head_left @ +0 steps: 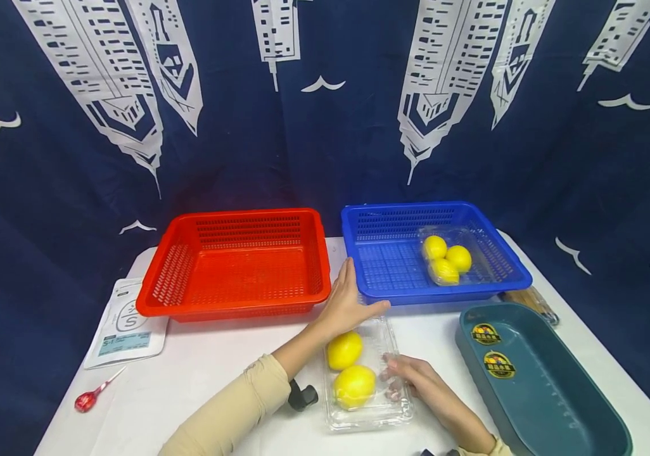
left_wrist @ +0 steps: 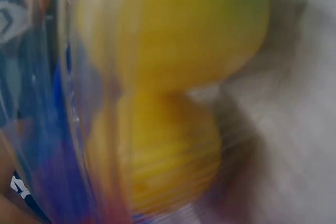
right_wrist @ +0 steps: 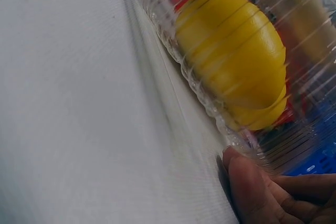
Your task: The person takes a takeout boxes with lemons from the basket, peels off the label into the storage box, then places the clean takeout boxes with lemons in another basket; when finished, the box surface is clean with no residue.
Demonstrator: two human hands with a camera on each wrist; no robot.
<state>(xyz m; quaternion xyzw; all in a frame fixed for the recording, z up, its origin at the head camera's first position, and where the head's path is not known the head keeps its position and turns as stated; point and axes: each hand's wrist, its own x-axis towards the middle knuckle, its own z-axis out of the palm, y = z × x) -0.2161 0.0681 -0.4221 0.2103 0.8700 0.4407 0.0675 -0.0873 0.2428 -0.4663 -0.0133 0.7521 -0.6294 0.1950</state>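
Observation:
A clear plastic clamshell box [head_left: 373, 415] lies on the table in front of the person. Inside it sit two yellow lemons, a nearer lemon [head_left: 355, 387] and a farther lemon [head_left: 344, 350]. At the box's far end is the left hand [head_left: 348, 304], its fingers straight and pointing away, thumb spread to the right. The right hand [head_left: 419, 380] holds the box's right side with bent fingers, partly blurred behind the plastic. In the right wrist view its thumb [right_wrist: 247, 182] lies against the box's edge. The left wrist view is blurred, with the lemons [left_wrist: 173, 30] close up.
A red basket [head_left: 234, 310] stands at the back left. Beside it, a blue basket [head_left: 382, 294] holds another clear box with three lemons [head_left: 445, 259]. A dark green tub [head_left: 564, 380] stands at right. A white pouch [head_left: 131, 329] and red lollipop [head_left: 87, 401] lie at left.

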